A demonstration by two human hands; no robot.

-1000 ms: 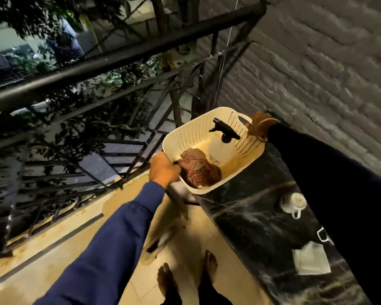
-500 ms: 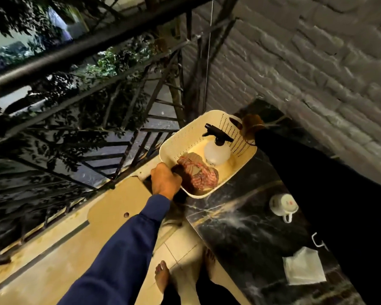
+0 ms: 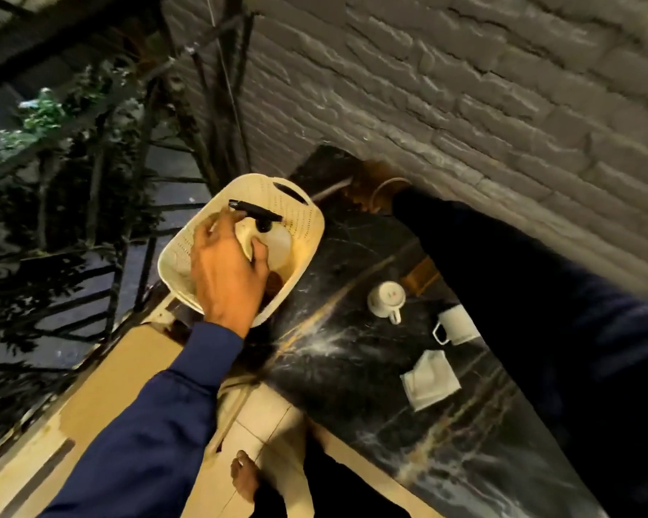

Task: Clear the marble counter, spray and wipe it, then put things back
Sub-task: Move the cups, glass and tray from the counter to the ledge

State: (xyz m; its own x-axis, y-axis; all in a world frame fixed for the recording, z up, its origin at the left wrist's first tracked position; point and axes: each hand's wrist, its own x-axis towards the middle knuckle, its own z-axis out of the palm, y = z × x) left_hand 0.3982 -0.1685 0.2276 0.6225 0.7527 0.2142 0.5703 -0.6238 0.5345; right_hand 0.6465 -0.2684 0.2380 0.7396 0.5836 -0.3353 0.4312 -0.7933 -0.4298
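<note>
One black marble counter (image 3: 352,372), glossy and streaked with white and gold veins, runs along a wall of rough grey brick (image 3: 464,87). At its far left end sits one cream plastic basket (image 3: 307,233), rounded at the corners, its walls pierced with rows of small holes and a slot handle cut into the far rim; its near edge seems to overhang the counter. Inside stands one pale, rounded spray bottle (image 3: 277,241) with a black trigger head. The left hand (image 3: 227,272) reaches into the basket, fingers curled around the bottle's body just below the trigger. A reddish cloth (image 3: 274,284) peeks out beneath the palm, mostly hidden. The right hand (image 3: 363,190) lies at the counter's far corner against the brick, beside the basket; whether it is spread or closed cannot be told, as it is dim and partly covered by the dark sleeve.

Nearer on the counter lie two white cups: one mug (image 3: 387,299) tipped on its side with the handle toward the camera, and a second cup (image 3: 457,325) partly under the right sleeve. One folded white napkin (image 3: 429,379) lies just nearer than them. One bare foot (image 3: 244,476) shows on the pale floor tiles below, and a dark metal railing (image 3: 90,106) stands to the left.
</note>
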